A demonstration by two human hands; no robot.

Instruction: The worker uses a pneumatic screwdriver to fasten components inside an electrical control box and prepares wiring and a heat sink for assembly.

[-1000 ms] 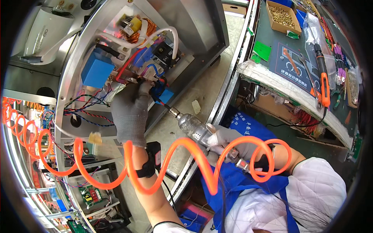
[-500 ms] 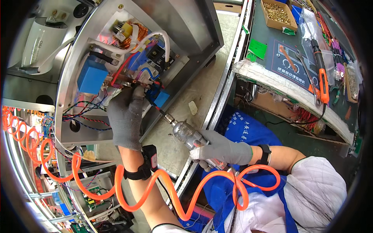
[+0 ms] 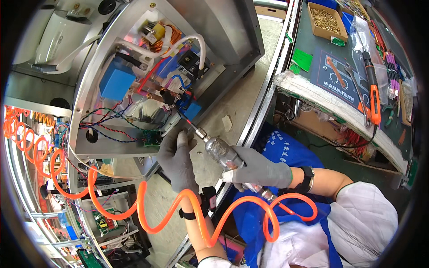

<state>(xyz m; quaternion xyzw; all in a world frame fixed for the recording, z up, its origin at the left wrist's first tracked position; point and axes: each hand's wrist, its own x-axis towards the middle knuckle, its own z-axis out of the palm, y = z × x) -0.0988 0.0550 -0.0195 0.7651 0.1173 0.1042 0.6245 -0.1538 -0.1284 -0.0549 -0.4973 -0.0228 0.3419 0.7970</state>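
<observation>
My right hand (image 3: 264,168), in a grey glove, is wrapped round a pneumatic screwdriver (image 3: 218,149) with a clear body and metal nose. Its long bit reaches into an open metal housing (image 3: 232,67), where the tip meets a dark part beside the small blue block (image 3: 192,110). My gloved left hand (image 3: 178,161) is at the housing's near edge, with its fingers apart and nothing seen in them. Inside the housing are a large blue block (image 3: 117,84), a copper coil (image 3: 169,38), a black module (image 3: 193,62) and twisted wires (image 3: 107,117).
An orange coiled air hose (image 3: 152,225) loops across in front of my left forearm. On the right bench are a box of brass fasteners (image 3: 325,20), an orange-handled screwdriver (image 3: 373,100) and a wrench (image 3: 355,82). A white cylinder (image 3: 58,42) sits in the far-left housing.
My left hand has come away from the parts inside the housing and moved toward me and to the right. The screwdriver's bit stays at the dark part. The whole view has shifted slightly.
</observation>
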